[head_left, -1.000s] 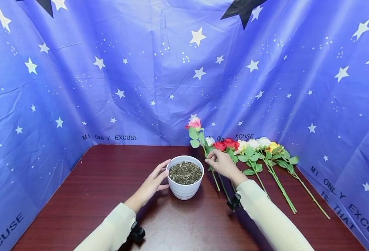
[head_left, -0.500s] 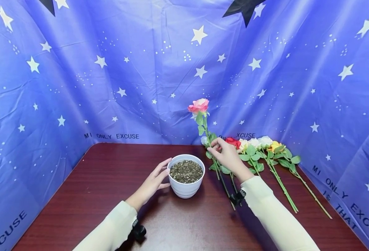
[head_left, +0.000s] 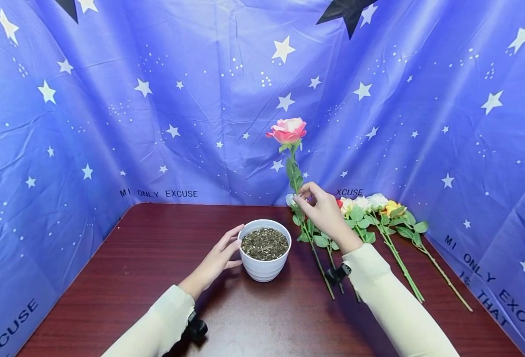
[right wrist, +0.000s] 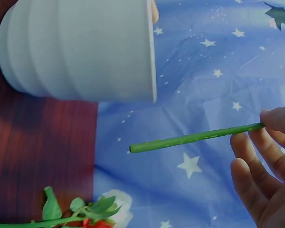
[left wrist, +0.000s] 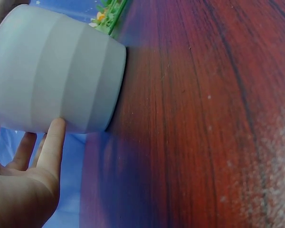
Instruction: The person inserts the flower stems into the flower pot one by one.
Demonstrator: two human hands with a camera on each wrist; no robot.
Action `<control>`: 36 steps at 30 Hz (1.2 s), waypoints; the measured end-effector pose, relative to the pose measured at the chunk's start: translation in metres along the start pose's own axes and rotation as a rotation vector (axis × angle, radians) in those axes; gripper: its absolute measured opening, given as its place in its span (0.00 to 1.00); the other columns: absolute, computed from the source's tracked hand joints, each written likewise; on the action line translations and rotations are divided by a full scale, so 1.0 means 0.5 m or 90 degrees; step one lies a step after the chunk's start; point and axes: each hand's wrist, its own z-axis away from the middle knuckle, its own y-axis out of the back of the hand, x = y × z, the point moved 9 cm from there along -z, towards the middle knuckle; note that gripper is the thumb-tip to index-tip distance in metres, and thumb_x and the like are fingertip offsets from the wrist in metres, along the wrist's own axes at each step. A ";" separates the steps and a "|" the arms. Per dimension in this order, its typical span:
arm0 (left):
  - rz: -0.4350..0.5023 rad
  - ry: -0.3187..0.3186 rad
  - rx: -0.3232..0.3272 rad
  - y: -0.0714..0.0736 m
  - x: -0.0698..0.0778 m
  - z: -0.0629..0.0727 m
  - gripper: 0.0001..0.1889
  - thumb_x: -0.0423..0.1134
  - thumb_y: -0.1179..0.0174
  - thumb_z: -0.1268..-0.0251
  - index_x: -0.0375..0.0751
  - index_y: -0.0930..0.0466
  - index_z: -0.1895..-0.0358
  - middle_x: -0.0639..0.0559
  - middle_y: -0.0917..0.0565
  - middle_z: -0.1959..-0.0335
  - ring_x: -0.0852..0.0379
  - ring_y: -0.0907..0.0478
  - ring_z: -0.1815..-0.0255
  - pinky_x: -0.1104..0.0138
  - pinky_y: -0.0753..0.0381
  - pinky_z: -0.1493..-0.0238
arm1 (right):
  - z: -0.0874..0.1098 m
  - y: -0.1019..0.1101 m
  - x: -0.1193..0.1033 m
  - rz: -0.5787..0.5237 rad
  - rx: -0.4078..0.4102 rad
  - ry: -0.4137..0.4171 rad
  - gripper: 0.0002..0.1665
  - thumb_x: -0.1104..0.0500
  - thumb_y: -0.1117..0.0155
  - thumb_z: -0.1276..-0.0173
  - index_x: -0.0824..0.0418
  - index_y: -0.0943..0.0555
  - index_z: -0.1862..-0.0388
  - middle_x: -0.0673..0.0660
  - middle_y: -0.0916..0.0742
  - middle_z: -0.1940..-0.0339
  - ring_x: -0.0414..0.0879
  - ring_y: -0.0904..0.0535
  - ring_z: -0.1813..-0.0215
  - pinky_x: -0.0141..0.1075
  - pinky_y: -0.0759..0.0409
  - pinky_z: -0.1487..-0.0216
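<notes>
Compared with the frame half a second ago, the pink rose (head_left: 287, 131) has risen: its bloom now stands higher, right of the frame's center, and the stem is more upright. The right hand (head_left: 324, 210) has moved up with it, pinching the stem between thumb and fingers, and now hides more of the red blooms behind. The left hand (head_left: 215, 255) has stayed put, fingers extended and touching the left side of the white pot (head_left: 264, 270), which is unmoved near the lower center and filled with soil (head_left: 264, 244). In the right wrist view, the lower end of the rose's stem (right wrist: 180, 140) is apart from the pot.

The surface (head_left: 168, 233) is dark reddish wood grain with a glossy patch near the bottom of the frame. More cut flowers lie along its right side, among them a white rose (head_left: 377, 201) and a yellow rose (head_left: 391, 208). A blue cloth (head_left: 217, 99) printed with white stars and black lettering hangs behind and along both sides, with dark stars at the top.
</notes>
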 end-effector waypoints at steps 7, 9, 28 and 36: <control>0.004 0.001 0.006 -0.001 0.006 0.004 0.26 0.48 0.49 0.20 0.60 0.39 0.23 0.38 0.39 0.29 0.40 0.36 0.30 0.50 0.19 0.42 | -0.011 0.008 -0.039 -0.030 0.002 0.019 0.09 0.54 0.33 0.28 0.57 0.21 0.55 0.50 0.14 0.66 0.44 0.20 0.71 0.38 0.21 0.73; 0.005 0.000 0.007 0.000 0.005 0.004 0.26 0.48 0.49 0.20 0.60 0.39 0.23 0.37 0.39 0.29 0.40 0.36 0.30 0.50 0.19 0.42 | -0.014 0.010 -0.049 -0.033 0.007 0.027 0.10 0.54 0.33 0.28 0.57 0.21 0.55 0.51 0.14 0.65 0.44 0.20 0.71 0.38 0.21 0.74; 0.006 -0.004 0.001 0.000 0.003 0.003 0.28 0.49 0.50 0.20 0.55 0.42 0.21 0.37 0.40 0.28 0.40 0.37 0.30 0.49 0.20 0.42 | -0.032 -0.041 -0.087 -0.179 -0.051 -0.020 0.13 0.54 0.41 0.23 0.62 0.23 0.48 0.62 0.15 0.58 0.51 0.15 0.67 0.38 0.15 0.72; 0.008 -0.003 0.004 0.001 0.004 0.004 0.28 0.49 0.50 0.20 0.56 0.41 0.22 0.37 0.39 0.28 0.39 0.35 0.31 0.48 0.20 0.41 | -0.035 -0.077 -0.093 -0.204 -0.057 0.016 0.10 0.59 0.44 0.21 0.64 0.25 0.48 0.62 0.14 0.59 0.57 0.14 0.64 0.38 0.13 0.69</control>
